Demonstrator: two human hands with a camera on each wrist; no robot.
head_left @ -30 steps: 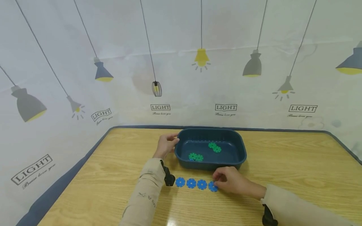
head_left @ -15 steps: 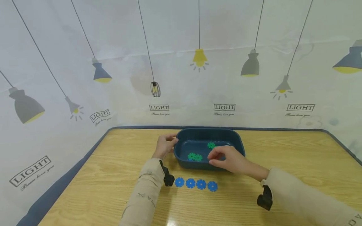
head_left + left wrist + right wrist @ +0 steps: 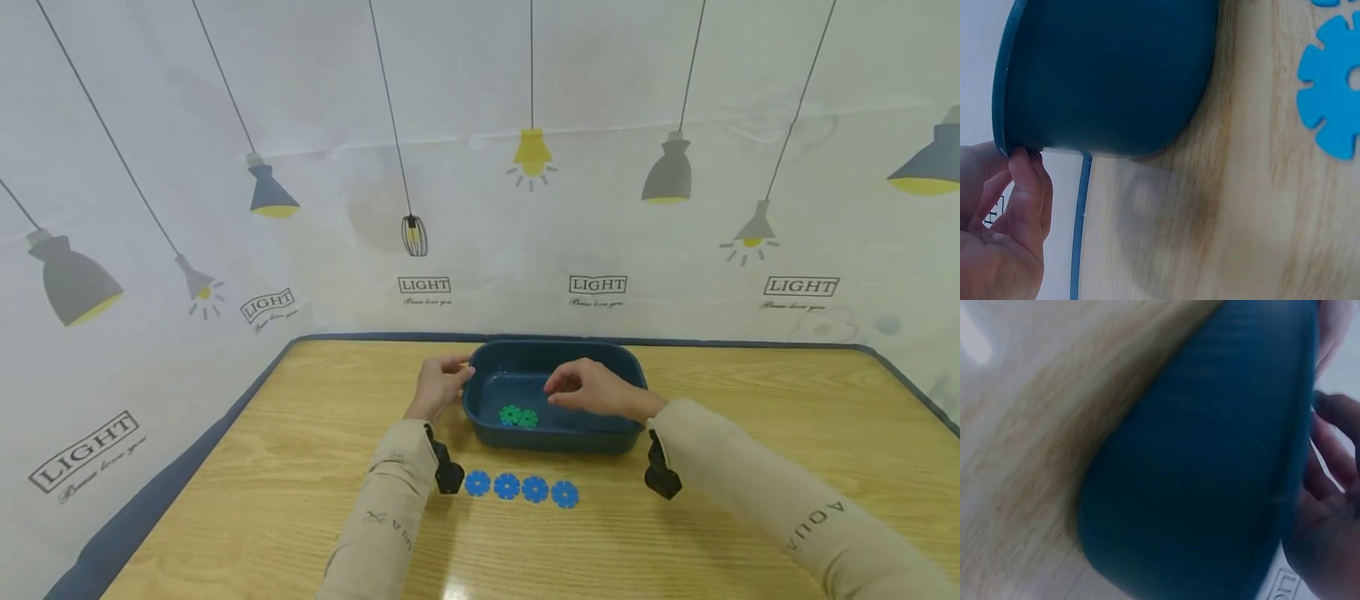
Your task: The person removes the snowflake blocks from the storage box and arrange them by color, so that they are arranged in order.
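My left hand (image 3: 437, 388) pinches the left rim of a dark blue plastic basin (image 3: 517, 437), thumb and fingers at its edge in the left wrist view. My right hand (image 3: 596, 390) is over the basin's right half, thumb and forefinger apart, with nothing visible between them. Green notched interlocking discs (image 3: 529, 418) lie at the basin's front left, with a bit of blue beneath. Whatever lies under the right hand is hidden. In front of the basin, several blue interlocking discs (image 3: 535, 489) form a row flat on the table. The right wrist view is blurred.
A wooden table (image 3: 300, 500) with a dark blue border at the back carries everything. Behind it stands a pale wall covering (image 3: 480, 208) printed with hanging lamps. Each wrist wears a black camera mount, the left one (image 3: 448, 475) close beside the row of discs.
My right hand has let go of the rightmost blue disc, risen and moved over the basin's right half, covering the green discs there. The left hand stays on the rim.
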